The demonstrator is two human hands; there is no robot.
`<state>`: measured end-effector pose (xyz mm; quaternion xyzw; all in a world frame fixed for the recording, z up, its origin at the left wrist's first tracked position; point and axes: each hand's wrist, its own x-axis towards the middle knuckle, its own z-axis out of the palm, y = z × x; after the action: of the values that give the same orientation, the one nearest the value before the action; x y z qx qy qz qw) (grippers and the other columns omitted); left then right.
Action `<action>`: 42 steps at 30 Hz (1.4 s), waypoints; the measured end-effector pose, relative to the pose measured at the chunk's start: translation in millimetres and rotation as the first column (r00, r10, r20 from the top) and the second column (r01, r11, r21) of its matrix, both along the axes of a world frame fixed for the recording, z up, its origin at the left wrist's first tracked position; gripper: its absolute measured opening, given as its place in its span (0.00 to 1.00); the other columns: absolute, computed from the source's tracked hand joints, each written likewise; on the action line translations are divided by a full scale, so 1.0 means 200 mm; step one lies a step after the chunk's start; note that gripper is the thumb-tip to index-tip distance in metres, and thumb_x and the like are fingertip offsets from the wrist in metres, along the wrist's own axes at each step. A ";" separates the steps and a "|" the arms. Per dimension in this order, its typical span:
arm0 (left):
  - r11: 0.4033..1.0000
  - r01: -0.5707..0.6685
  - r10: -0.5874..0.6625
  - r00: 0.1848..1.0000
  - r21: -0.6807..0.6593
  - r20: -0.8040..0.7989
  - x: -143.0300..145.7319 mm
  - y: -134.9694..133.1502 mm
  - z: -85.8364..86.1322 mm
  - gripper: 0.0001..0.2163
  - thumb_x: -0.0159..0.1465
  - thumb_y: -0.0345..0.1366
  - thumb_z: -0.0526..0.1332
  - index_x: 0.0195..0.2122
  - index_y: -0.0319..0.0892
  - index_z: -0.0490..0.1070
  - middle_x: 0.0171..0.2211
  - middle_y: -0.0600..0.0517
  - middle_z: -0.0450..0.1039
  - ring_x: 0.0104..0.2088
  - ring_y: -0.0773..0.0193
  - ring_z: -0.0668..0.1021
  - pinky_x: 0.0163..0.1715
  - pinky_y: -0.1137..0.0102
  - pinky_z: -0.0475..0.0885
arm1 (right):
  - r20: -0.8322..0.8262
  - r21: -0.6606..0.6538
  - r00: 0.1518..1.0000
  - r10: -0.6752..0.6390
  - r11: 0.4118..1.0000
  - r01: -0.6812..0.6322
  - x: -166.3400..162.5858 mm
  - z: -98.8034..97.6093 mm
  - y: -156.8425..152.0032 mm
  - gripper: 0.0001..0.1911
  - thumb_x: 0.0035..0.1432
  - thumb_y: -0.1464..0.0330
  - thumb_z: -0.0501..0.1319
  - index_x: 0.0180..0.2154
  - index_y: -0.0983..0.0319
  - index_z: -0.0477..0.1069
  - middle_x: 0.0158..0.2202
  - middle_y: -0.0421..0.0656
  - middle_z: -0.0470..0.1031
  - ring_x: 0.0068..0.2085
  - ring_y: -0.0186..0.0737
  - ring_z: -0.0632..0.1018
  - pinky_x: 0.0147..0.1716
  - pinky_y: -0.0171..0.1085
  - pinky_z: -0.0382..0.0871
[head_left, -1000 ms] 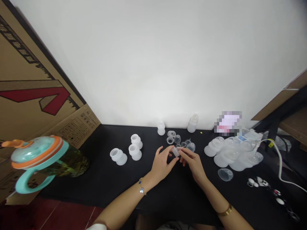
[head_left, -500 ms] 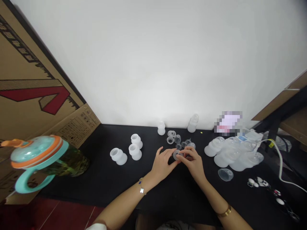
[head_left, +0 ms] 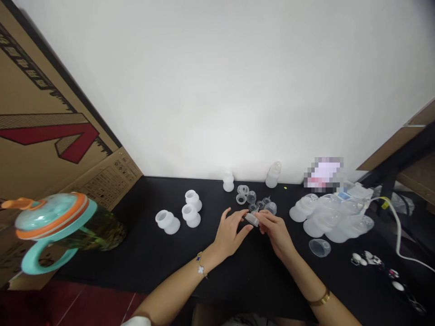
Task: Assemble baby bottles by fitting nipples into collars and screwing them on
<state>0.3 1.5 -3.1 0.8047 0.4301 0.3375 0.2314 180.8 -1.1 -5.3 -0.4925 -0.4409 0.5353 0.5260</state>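
My left hand (head_left: 231, 233) and my right hand (head_left: 277, 231) meet over a black table (head_left: 142, 253), both pinching a small clear plastic ring piece (head_left: 252, 219) between their fingertips. Just beyond the hands lies a cluster of small clear rings and caps (head_left: 253, 201). Three white silicone bottle bodies (head_left: 185, 213) stand to the left of my left hand. A heap of clear bottle parts (head_left: 331, 217) lies to the right of my right hand.
A teal and orange handled cup (head_left: 57, 228) stands at the near left, in front of a cardboard box (head_left: 44, 131). Two small white bottles (head_left: 228, 182) stand by the wall. A clear cap (head_left: 319, 247), a white cable (head_left: 397, 231) and small white parts (head_left: 367, 259) lie at the right.
The hands turned the small clear piece between their fingers; it now sits tilted at the fingertips. The arms stayed in place.
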 end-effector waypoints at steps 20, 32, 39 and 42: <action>0.997 -0.070 0.070 0.998 0.032 0.011 0.03 0.02 -0.07 0.20 0.64 0.42 0.63 0.56 0.50 0.64 0.47 0.54 0.77 0.39 0.64 0.80 0.63 0.52 0.54 | -0.126 -0.042 0.991 -0.051 0.998 0.046 0.02 -0.04 0.02 0.10 0.45 0.65 0.72 0.21 0.62 0.74 0.25 0.37 0.68 0.22 0.29 0.66 0.21 0.32 0.57; 0.996 -0.078 0.078 0.997 0.043 -0.010 0.03 0.02 -0.05 0.16 0.65 0.40 0.62 0.54 0.50 0.66 0.45 0.55 0.77 0.38 0.64 0.80 0.63 0.52 0.56 | 0.758 0.518 0.415 -0.503 0.851 0.087 0.14 -0.02 0.06 0.18 0.63 0.71 0.50 0.50 0.61 0.73 0.51 0.51 0.72 0.52 0.50 0.72 0.50 0.46 0.69; 0.996 -0.075 0.076 0.997 0.057 -0.015 0.03 0.01 -0.04 0.16 0.66 0.39 0.62 0.54 0.49 0.65 0.46 0.54 0.77 0.38 0.63 0.80 0.62 0.50 0.56 | 0.931 0.322 0.166 -0.326 0.945 0.052 0.19 -0.05 0.09 0.25 0.58 0.79 0.48 0.56 0.70 0.65 0.58 0.57 0.69 0.58 0.51 0.70 0.57 0.46 0.64; 0.995 -0.076 0.077 0.997 0.062 -0.022 0.03 0.02 -0.05 0.16 0.66 0.39 0.62 0.54 0.49 0.65 0.46 0.53 0.77 0.38 0.63 0.80 0.62 0.50 0.56 | 0.962 0.155 0.205 -0.181 0.978 0.136 0.19 0.02 0.07 0.23 0.60 0.77 0.47 0.55 0.65 0.65 0.56 0.53 0.72 0.54 0.49 0.74 0.48 0.42 0.68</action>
<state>6.3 5.1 -12.6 0.7984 0.4527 0.3494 0.1883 219.1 13.2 -2.2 -0.7507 -0.6287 0.0471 0.1973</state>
